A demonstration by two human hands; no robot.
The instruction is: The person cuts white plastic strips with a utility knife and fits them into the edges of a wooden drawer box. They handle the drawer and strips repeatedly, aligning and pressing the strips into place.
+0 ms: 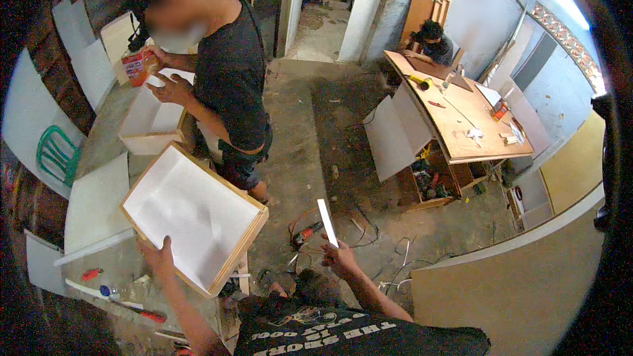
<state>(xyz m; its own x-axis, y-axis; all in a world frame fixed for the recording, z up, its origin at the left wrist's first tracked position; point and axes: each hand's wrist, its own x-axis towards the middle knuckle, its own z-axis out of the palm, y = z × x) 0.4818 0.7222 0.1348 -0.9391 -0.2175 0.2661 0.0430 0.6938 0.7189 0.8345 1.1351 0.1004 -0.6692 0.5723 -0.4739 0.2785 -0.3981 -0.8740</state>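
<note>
My left hand grips the near left edge of a shallow wooden box, like a drawer, with a white inside and bare wood edges. Its thumb lies over the rim, while the other fingers are partly hidden. The box is tilted, so its white inside shows. Out to the right, my right hand is closed round the lower end of a short, flat white strip. The strip points up and away from the box, without touching it.
At the left bench, a co-worker holds a red can over another white-lined box. Screwdrivers lie on the near bench. A red power tool and cables are on the floor. Another person sits behind a wooden table at right.
</note>
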